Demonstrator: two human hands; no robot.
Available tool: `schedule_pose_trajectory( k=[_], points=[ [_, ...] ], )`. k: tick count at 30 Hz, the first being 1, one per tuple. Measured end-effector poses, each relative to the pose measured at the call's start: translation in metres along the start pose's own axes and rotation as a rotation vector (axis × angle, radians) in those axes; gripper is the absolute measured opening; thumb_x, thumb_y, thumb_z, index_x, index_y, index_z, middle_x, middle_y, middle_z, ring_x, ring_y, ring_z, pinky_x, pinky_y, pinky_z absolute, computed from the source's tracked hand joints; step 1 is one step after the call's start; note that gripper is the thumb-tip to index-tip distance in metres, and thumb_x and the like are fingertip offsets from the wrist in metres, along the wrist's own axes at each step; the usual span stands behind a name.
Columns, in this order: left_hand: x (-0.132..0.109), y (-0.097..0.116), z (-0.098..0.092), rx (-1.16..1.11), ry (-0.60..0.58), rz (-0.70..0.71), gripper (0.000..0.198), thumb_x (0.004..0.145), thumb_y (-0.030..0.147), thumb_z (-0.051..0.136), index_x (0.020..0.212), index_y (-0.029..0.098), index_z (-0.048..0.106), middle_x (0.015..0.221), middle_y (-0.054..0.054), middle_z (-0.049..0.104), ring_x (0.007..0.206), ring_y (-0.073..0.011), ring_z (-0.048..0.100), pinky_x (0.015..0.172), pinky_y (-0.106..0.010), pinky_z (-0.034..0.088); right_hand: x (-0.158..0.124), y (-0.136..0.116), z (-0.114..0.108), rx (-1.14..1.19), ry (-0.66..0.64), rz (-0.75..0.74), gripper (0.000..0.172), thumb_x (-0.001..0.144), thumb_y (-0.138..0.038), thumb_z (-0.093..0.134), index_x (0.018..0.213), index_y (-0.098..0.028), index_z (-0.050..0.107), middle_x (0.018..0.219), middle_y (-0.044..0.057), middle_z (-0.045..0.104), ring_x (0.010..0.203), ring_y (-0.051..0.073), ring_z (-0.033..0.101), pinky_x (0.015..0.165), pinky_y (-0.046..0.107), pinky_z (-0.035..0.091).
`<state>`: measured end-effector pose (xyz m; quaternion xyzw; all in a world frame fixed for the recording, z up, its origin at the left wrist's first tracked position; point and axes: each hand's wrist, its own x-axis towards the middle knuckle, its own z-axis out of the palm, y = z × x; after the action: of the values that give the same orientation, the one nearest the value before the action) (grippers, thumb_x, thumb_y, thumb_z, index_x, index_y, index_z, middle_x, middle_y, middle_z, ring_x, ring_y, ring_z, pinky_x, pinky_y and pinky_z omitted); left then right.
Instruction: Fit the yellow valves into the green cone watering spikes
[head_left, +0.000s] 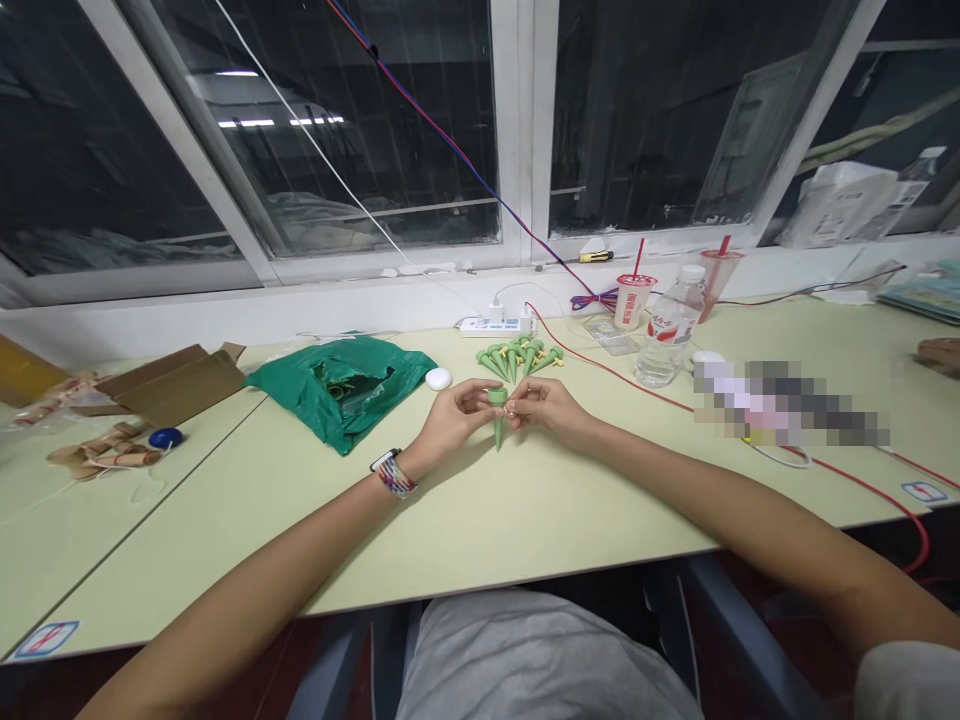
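Between my hands a green plant watering spike [498,399] stands upright, its pointed end down over the table. My left hand [454,419] is closed, thumb and fingers gripping the spike from the left. At the spike's right side, my right hand [551,412] is closed in a pinch; what its fingertips hold is too small to make out. Just beyond my hands lies a fanned pile of similar green watering spikes [513,355], with small yellow parts on several of them.
Left of my hands lie a torn green plastic bag [300,385], a round white case [438,379], a cardboard box [176,385] and wooden toys [105,450]. A power strip [487,327] sits at the back. To the right stand a water bottle [670,330], drink cups [634,300] and a red cable [615,375].
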<state>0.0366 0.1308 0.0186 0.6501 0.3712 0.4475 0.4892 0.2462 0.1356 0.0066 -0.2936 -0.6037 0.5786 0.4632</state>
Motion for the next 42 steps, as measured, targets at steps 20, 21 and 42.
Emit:
schedule_pose_trajectory(
  k=[20, 21, 42],
  points=[
    [0.013, 0.014, -0.033, -0.411, 0.216, -0.125, 0.032, 0.071, 0.026, 0.093, 0.090, 0.016, 0.068, 0.094, -0.005, 0.074, 0.089, -0.0150, 0.070, 0.088, -0.028, 0.055, 0.002, 0.012, -0.014, -0.416, -0.011, -0.115, 0.017, 0.080, -0.035, 0.078, 0.082, -0.019, 0.072, 0.076, 0.001, 0.071, 0.071, 0.016, 0.065, 0.069, 0.029, 0.051],
    [0.012, 0.012, -0.033, -0.414, 0.216, -0.133, 0.032, 0.072, 0.026, 0.092, 0.090, 0.016, 0.068, 0.095, -0.005, 0.074, 0.089, -0.0150, 0.071, 0.089, -0.028, 0.055, 0.000, 0.013, -0.011, -0.484, -0.062, -0.116, 0.013, 0.080, -0.032, 0.078, 0.081, -0.020, 0.074, 0.078, 0.002, 0.071, 0.073, 0.016, 0.064, 0.071, 0.029, 0.050],
    [0.003, -0.006, -0.008, -0.153, 0.082, -0.035, 0.051, 0.074, 0.033, 0.090, 0.120, 0.021, 0.073, 0.087, -0.001, 0.065, 0.084, -0.0153, 0.066, 0.078, -0.028, 0.055, -0.004, 0.009, 0.010, -0.178, -0.026, -0.011, 0.038, 0.075, -0.035, 0.082, 0.102, -0.022, 0.059, 0.075, -0.003, 0.069, 0.062, 0.013, 0.060, 0.057, 0.025, 0.047]
  ],
)
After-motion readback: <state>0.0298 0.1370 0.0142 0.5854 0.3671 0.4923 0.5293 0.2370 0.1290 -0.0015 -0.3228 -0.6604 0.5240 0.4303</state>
